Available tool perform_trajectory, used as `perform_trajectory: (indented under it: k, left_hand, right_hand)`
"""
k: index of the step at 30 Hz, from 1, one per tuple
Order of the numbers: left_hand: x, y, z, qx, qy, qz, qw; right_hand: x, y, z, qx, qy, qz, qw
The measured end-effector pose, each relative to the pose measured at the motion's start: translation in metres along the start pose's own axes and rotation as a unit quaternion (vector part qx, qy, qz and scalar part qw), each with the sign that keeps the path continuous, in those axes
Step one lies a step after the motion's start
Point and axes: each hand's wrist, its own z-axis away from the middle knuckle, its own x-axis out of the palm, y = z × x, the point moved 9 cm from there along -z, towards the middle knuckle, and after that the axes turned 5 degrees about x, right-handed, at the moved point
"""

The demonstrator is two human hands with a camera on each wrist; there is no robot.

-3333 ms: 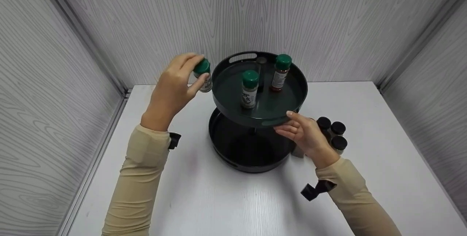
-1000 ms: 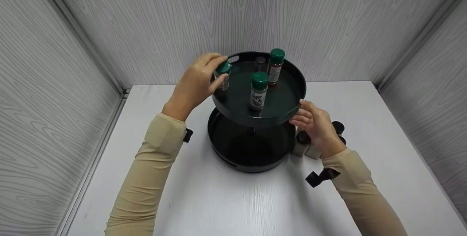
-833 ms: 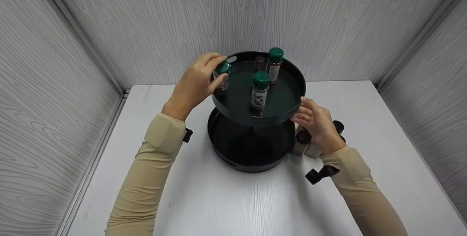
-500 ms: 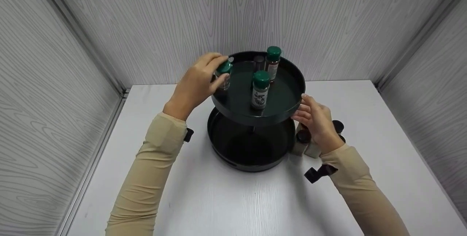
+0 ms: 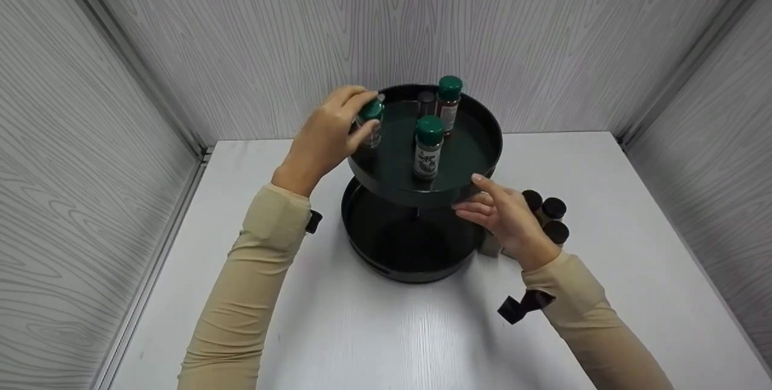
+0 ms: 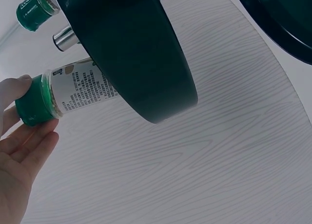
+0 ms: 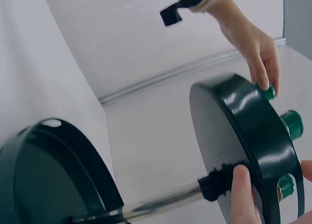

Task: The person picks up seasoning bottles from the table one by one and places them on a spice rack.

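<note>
1. Right hand (image 5: 508, 221) grips the rim of the glossy dark round upper tray (image 5: 416, 197).
2. Beyond, the left hand (image 5: 325, 131) pinches a green-capped cylindrical jar (image 5: 370, 110) inside that rim's left side, base hidden: placing seems in hand; next calls for settling it upright, then letting go.
3. Counted: two trays, including the dark round lower tray (image 5: 416, 276); at least three black-capped jars (image 5: 556, 232) on the white table (image 5: 386, 342); three green-capped jars, including the standing front jar (image 5: 427, 158) and rear jar (image 5: 448, 110).

Free room: the table (image 5: 374, 330) in front; the right side of the upper tray (image 5: 416, 199); the gap above the lower tray (image 5: 416, 254), broken by the post (image 7: 165, 199). Obstacles: left hand (image 5: 325, 134) and held bottle (image 5: 371, 110) at left rim, right hand (image 5: 509, 218) at front right, front bottle (image 5: 427, 152), rear bottle (image 5: 449, 106), jars (image 5: 554, 209) at right.
</note>
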Motion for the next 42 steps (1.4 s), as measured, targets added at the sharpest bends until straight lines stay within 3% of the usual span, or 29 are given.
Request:
perform_trajectory:
  k: [5, 12, 30, 42]
  left_hand:
    - [0.002, 0.000, -0.001, -0.002, 0.003, 0.007, 1.0000]
    - [0.004, -0.001, -0.003, -0.011, 0.002, 0.015, 0.9998]
    - [0.010, -0.005, 0.002, -0.029, -0.003, 0.017, 0.9994]
    - [0.016, -0.010, 0.003, -0.031, -0.001, 0.028, 0.9991]
  right_hand:
    - [0.015, 0.010, 0.002, 0.021, -0.034, -0.007, 0.999]
    - [0.022, 0.016, 0.002, 0.030, -0.046, -0.003, 0.998]
    - [0.006, 0.005, 0.002, -0.012, -0.013, 0.001, 1.000]
    - [-0.002, 0.002, -0.003, -0.013, -0.004, -0.005, 1.000]
